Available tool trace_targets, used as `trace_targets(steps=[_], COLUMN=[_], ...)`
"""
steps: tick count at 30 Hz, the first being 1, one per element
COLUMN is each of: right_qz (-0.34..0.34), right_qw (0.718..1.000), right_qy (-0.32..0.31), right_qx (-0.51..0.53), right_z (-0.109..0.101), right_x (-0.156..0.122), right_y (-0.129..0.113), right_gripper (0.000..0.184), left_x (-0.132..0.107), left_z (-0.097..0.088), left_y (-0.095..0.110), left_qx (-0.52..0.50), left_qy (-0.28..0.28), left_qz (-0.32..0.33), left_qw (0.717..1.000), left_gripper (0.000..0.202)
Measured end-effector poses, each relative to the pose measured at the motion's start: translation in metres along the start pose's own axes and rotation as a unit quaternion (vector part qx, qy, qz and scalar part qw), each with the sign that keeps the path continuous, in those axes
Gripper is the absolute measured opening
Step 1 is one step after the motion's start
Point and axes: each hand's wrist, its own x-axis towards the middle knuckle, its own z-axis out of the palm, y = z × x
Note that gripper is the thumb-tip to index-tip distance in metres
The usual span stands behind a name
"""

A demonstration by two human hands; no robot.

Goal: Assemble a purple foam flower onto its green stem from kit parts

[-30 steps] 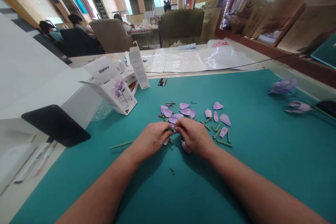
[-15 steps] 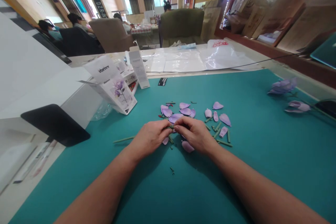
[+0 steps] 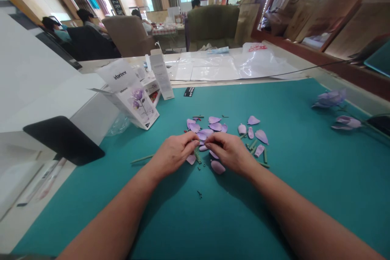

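Note:
My left hand [image 3: 173, 152] is closed in a pinch over the middle of the teal mat, its fingertips too small to show what is between them. Just to its right, my right hand [image 3: 230, 152] pinches with thumb and forefinger, also hiding whatever it holds. A narrow gap separates the two sets of fingertips. Purple petals [image 3: 215, 126] lie right behind and below the fingers, one pale petal [image 3: 217, 167] under my right hand. Small green pieces [image 3: 198, 156] rest between the hands. A long green stem [image 3: 142, 159] lies by my left wrist.
Green stem sections [image 3: 252, 145] and more petals [image 3: 261, 137] lie right of the hands. A printed flower box [image 3: 138, 105], an upright white carton [image 3: 162, 75] and a black tablet-like panel [image 3: 63, 140] stand left. Assembled purple flowers [image 3: 329, 98] lie far right. People sit in the background.
My hands were together with a small green piece between the fingertips; now the fingertips have drawn slightly apart. The view has tilted slightly.

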Motion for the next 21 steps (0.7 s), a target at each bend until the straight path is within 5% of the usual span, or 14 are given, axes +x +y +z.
trace_targets(steps=[8,21], right_qz=[-0.097,-0.106], right_qw=[0.955,0.910], right_qy=[-0.152,-0.199], right_qx=[-0.237,-0.348], right_z=[0.009,0.017], right_x=[-0.009,-0.007], right_y=[-0.005,-0.018], right_gripper=[0.014,0.023], left_x=[0.000,0.001], left_z=[-0.005,-0.006], left_y=[-0.001,-0.001], left_qx=[-0.054,-0.076], left_qy=[0.019,-0.031], left_qz=[-0.028,-0.006], left_qw=[0.998,0.997], left_gripper=[0.022,0.021])
